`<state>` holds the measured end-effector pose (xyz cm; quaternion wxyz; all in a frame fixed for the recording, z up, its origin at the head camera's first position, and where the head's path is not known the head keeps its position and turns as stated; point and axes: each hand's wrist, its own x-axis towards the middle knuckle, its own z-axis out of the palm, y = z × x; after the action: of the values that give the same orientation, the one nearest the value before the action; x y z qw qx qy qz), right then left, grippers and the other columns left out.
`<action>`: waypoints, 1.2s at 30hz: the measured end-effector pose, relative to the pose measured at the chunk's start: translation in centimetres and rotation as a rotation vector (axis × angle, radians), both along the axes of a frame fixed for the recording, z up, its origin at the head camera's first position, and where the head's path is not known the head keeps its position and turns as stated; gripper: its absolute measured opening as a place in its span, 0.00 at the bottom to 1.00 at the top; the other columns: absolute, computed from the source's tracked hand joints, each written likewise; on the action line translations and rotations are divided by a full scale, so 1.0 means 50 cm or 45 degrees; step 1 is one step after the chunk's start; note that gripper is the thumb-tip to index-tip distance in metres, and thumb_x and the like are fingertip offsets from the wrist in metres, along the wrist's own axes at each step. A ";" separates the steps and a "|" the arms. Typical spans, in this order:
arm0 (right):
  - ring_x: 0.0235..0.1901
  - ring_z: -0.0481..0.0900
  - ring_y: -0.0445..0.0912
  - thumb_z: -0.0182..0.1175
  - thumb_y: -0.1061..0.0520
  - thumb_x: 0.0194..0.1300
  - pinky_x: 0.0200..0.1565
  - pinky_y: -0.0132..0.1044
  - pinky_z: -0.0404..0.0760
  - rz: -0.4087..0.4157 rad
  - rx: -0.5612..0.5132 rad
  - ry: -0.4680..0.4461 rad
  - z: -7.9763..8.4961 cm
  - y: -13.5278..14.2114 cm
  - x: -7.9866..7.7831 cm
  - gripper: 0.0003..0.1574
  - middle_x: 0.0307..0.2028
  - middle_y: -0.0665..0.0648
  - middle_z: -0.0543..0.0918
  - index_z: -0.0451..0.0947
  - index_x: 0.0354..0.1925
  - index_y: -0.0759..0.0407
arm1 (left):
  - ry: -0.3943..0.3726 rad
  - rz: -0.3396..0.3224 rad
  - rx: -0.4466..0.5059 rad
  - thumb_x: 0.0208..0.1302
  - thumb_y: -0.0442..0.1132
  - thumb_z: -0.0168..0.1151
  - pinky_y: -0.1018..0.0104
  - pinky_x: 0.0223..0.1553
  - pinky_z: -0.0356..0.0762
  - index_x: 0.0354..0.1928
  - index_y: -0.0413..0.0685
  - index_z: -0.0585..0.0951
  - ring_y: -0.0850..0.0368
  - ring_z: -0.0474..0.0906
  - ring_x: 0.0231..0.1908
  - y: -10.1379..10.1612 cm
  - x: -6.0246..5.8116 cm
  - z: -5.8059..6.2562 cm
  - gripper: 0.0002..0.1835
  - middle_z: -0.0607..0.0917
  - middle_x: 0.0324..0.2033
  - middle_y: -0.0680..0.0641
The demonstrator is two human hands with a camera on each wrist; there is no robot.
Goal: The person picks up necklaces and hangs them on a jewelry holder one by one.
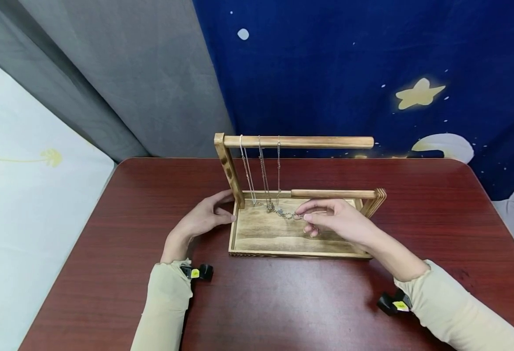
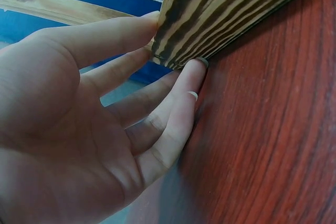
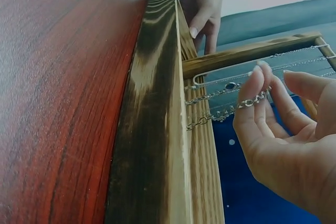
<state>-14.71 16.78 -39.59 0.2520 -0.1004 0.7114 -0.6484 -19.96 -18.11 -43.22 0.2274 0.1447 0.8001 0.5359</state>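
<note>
A wooden jewelry stand (image 1: 298, 142) with a tray base (image 1: 274, 241) sits before me. Several thin necklaces (image 1: 263, 168) hang from its upper bar near the left post. My right hand (image 1: 333, 219) is over the tray, thumb and fingertips pinching a silver chain (image 1: 286, 215). That chain (image 3: 223, 113) runs left from the fingers to the lower ends of the hanging necklaces. My left hand (image 1: 206, 214) rests against the stand's left end, its thumb at the tray's side and the index finger behind the post. In the left wrist view its fingertips touch the dark-striped wood (image 2: 215, 19).
The reddish-brown table (image 1: 257, 302) carries the stand near its back edge. A shorter, lower bar (image 1: 333, 193) rises from a right post behind my right hand. Behind the table hang a grey curtain (image 1: 151, 73) and a blue star-printed one (image 1: 318, 63).
</note>
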 end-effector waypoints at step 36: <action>0.49 0.83 0.61 0.54 0.66 0.74 0.50 0.51 0.81 0.246 -0.166 0.223 0.097 0.042 0.024 0.26 0.65 0.67 0.73 0.71 0.67 0.62 | 0.010 -0.008 -0.014 0.64 0.27 0.65 0.71 0.46 0.76 0.76 0.41 0.59 0.49 0.83 0.47 0.000 0.000 0.002 0.40 0.67 0.70 0.37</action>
<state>-13.53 18.87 -34.74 0.2431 -0.2408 0.6741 -0.6546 -19.94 -18.12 -43.14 0.2265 0.1480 0.8034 0.5303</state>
